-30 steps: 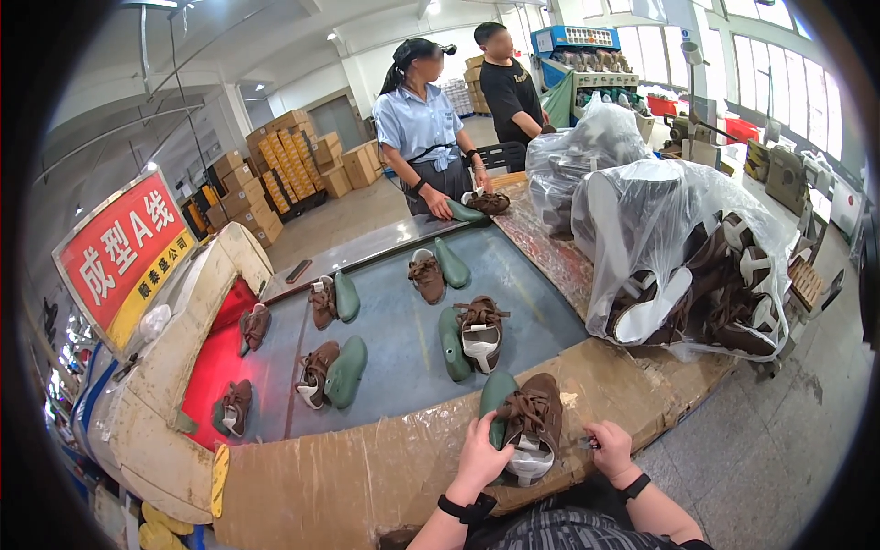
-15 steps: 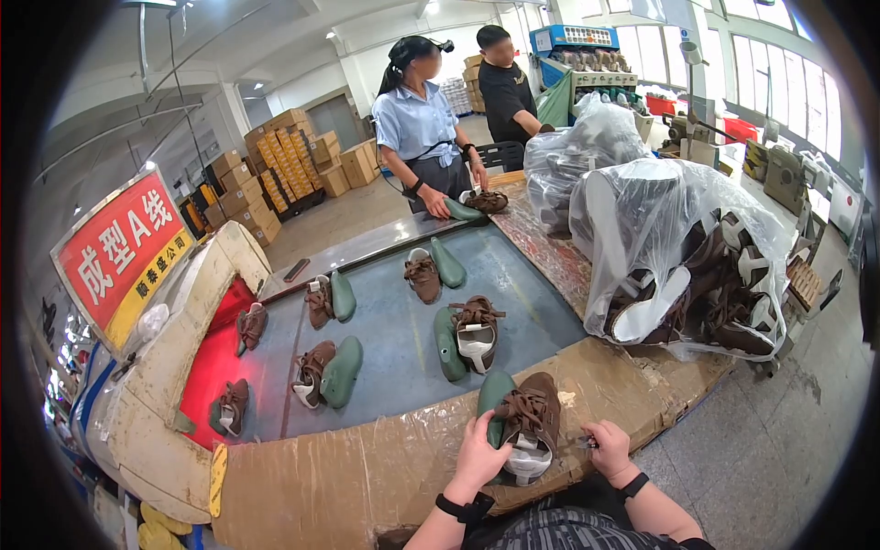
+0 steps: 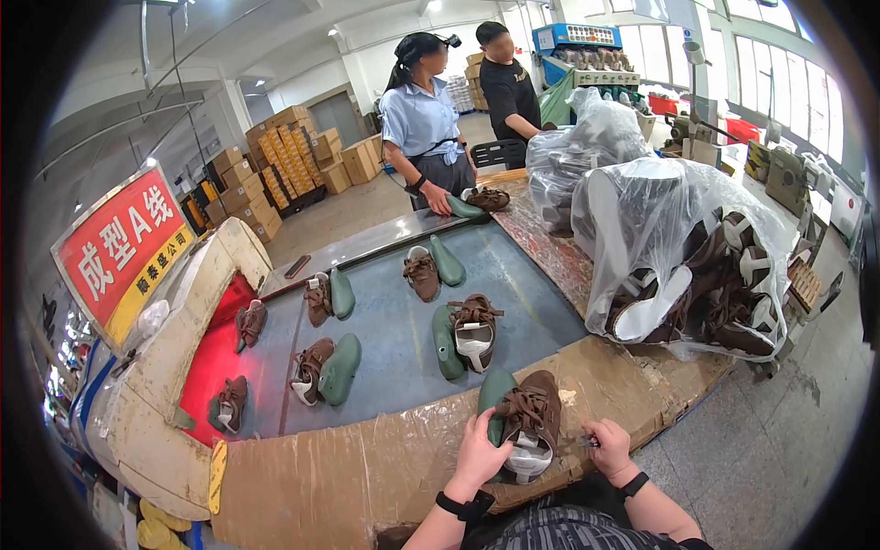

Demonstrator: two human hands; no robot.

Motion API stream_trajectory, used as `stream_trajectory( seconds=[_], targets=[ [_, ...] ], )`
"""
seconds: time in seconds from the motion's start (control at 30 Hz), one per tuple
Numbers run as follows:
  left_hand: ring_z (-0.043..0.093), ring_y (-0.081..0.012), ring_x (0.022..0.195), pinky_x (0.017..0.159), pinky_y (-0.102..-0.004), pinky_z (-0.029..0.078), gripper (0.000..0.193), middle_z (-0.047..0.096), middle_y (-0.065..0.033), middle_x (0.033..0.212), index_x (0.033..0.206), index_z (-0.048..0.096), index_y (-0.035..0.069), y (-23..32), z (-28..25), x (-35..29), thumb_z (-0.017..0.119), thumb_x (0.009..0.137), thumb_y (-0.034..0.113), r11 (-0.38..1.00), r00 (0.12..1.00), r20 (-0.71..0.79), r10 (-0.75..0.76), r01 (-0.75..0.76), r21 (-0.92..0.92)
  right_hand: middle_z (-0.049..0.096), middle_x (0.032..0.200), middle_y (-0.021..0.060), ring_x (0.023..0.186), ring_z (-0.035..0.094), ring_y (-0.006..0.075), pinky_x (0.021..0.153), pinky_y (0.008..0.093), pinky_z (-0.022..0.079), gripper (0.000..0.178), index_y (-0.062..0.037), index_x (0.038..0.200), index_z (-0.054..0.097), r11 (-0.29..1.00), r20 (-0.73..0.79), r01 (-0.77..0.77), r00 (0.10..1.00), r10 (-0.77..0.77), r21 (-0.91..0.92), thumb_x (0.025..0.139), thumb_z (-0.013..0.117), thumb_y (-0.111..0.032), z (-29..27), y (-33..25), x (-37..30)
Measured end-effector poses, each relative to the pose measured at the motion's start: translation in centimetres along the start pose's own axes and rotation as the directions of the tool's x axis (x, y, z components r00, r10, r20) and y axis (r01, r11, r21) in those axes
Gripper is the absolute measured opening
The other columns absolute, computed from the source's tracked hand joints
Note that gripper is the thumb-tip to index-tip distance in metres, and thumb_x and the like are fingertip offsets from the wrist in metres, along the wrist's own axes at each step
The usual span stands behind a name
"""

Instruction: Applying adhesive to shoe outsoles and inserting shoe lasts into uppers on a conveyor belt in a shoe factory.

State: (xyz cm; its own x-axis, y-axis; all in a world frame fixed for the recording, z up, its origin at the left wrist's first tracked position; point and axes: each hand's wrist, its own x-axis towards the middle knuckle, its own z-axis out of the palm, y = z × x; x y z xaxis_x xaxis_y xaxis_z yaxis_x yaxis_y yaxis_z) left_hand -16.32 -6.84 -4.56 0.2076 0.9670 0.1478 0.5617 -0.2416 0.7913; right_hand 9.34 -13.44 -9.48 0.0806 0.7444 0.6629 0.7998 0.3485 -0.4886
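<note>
A brown shoe upper with laces and a pale lining lies toe-away on the cardboard-covered edge right in front of me. Along its left side rests a green shoe last. My left hand is closed around the last's near end, its thumb against the upper's opening. To the right of the upper, my right hand pinches a small dark metal-looking tool, mostly hidden by the fingers. That hand stays apart from the upper.
Beyond the cardboard edge, a grey conveyor belt carries several brown uppers paired with green lasts. A clear plastic bag of shoes stands at right. Across the belt, a co-worker in blue touches a last; another person stands behind.
The co-worker in blue has straightened a little and drawn one hand back from the far shoe. My own hands and the upper before me have hardly moved.
</note>
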Motion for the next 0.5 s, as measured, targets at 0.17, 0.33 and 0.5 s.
stream_trajectory(
  seconds=[0.17,0.33,0.5],
  targets=[
    [0.045,-0.0433,0.125,0.104,-0.044,0.04,0.071,0.042,-0.0278,0.135,0.135,0.044,0.008,0.07,-0.12,-0.03,0.072,0.071,0.019,1.0,1.0,0.008,-0.001,0.001,-0.01,0.056,0.07,0.0073,0.064,0.057,0.0281,0.056,0.0372,0.046,0.023,-0.0089,0.088,0.063,1.0,-0.002,-0.004,1.0,0.004,0.007,0.067,0.059,0.001,-0.21,-0.23,0.13],
    [0.045,-0.0429,0.125,0.103,-0.0437,0.041,0.071,0.042,-0.0273,0.136,0.135,0.044,0.008,-0.53,0.21,0.09,0.072,0.071,0.02,1.0,1.0,0.007,0.003,-0.003,0.006,0.057,0.071,0.0105,0.064,0.057,0.0305,0.057,0.0382,0.046,0.027,-0.0057,0.088,0.063,1.0,-0.018,-0.003,1.0,0.004,0.026,0.064,0.056,0.005,-0.19,0.06,-0.01],
    [0.045,-0.0421,0.125,0.103,-0.0436,0.041,0.072,0.041,-0.0263,0.136,0.136,0.044,0.009,-0.44,0.21,0.11,0.072,0.071,0.021,1.0,1.0,0.015,-0.008,0.008,0.007,0.057,0.071,0.0089,0.065,0.057,0.029,0.058,0.0374,0.047,0.029,-0.0075,0.09,0.064,1.0,-0.01,-0.002,1.0,0.002,0.006,0.063,0.06,0.003,-0.24,0.11,-0.06]
  ],
)
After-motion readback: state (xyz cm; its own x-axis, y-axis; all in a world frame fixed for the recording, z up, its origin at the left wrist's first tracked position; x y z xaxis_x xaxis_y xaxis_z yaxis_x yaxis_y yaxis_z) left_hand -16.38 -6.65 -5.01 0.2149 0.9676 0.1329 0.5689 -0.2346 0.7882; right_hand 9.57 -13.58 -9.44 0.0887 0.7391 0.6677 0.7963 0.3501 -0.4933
